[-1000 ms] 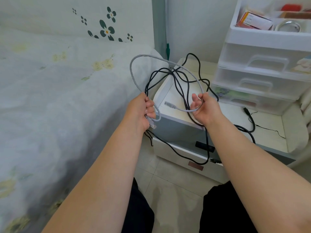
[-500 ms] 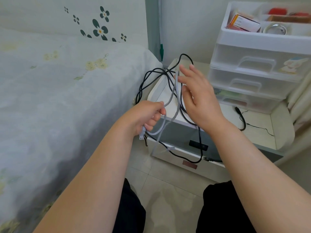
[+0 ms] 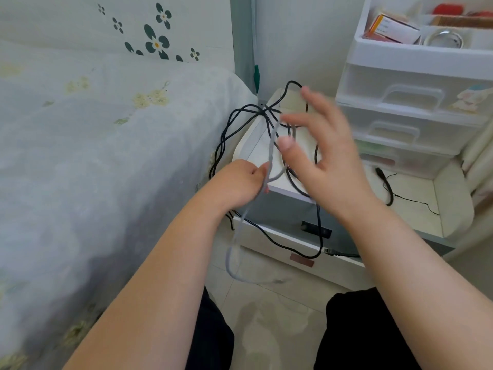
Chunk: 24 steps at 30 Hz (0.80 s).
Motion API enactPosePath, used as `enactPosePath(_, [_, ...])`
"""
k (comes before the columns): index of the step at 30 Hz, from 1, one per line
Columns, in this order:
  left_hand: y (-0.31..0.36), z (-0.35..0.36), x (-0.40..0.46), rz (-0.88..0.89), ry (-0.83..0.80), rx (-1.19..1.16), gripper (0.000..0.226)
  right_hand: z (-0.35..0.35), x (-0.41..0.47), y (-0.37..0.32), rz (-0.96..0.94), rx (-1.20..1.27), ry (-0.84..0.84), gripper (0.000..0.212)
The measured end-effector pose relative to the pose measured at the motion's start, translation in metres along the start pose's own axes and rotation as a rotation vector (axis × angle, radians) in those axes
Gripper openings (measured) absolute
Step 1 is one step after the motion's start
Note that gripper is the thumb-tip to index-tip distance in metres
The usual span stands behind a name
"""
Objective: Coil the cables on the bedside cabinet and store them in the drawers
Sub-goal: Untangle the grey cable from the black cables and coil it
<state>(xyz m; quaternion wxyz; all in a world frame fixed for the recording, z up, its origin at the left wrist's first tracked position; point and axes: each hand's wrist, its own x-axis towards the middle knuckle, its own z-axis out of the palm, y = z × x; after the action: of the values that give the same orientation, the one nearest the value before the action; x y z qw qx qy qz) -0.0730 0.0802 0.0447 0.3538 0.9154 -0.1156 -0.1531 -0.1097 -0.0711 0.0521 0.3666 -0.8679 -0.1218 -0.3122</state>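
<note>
Bedside cabinet [image 3: 269,153], right of bed: left hand [image 3: 240,182] pinches grey cable [image 3: 270,156]; right hand [image 3: 328,156], fingers spread, may snag black cables [image 3: 232,124].

I see bare cabinet top [image 3: 416,217] at right of centre: open passage. Black cable tangle [image 3: 240,121] blocks its left corner, loops draped down grey front [image 3: 282,212]. Plastic drawer unit [image 3: 416,102] walls upper right. Bed [image 3: 106,156] bounds left. Floor strip [image 3: 266,303] at lower centre free between my knees.
</note>
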Motion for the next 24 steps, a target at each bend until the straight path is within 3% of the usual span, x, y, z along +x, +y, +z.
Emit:
enactPosePath(2, [0.0, 0.005, 0.004, 0.08, 0.014, 0.093, 0.043, 0.01, -0.004, 0.006, 0.081, -0.159, -0.197, 0.035])
enactPosePath(5, [0.001, 0.005, 0.006, 0.106, 0.032, 0.042, 0.044, 0.012, -0.004, 0.018, 0.17, -0.258, -0.401, 0.023])
enactPosePath(10, [-0.007, -0.004, 0.009, 0.073, 0.118, -0.361, 0.022, -0.009, 0.009, 0.027, 0.365, -0.304, -0.517, 0.053])
enactPosePath(13, [-0.009, -0.005, 0.011, 0.097, 0.143, -0.529, 0.018, -0.019, 0.006, 0.03, 0.413, -0.24, -0.721, 0.038])
enactPosePath(15, [-0.008, -0.003, 0.011, 0.141, 0.11, -0.656, 0.017, -0.018, 0.002, 0.023, 0.394, -0.265, -0.844, 0.051])
enactPosePath(16, [-0.007, -0.003, 0.01, 0.162, 0.097, -0.702, 0.018, -0.016, 0.0, 0.021, 0.348, -0.33, -0.877, 0.045])
enactPosePath(18, [-0.005, -0.002, 0.009, 0.175, 0.083, -0.73, 0.028, -0.01, -0.004, 0.02, 0.268, -0.425, -0.879, 0.023])
enactPosePath(21, [-0.005, -0.008, 0.006, 0.11, 0.03, -0.698, 0.048, -0.008, -0.004, 0.024, 0.26, -0.414, -0.721, 0.028])
enactPosePath(24, [-0.008, -0.013, 0.003, 0.095, -0.22, -0.683, 0.063, -0.008, -0.003, 0.03, 0.24, -0.375, -0.511, 0.022])
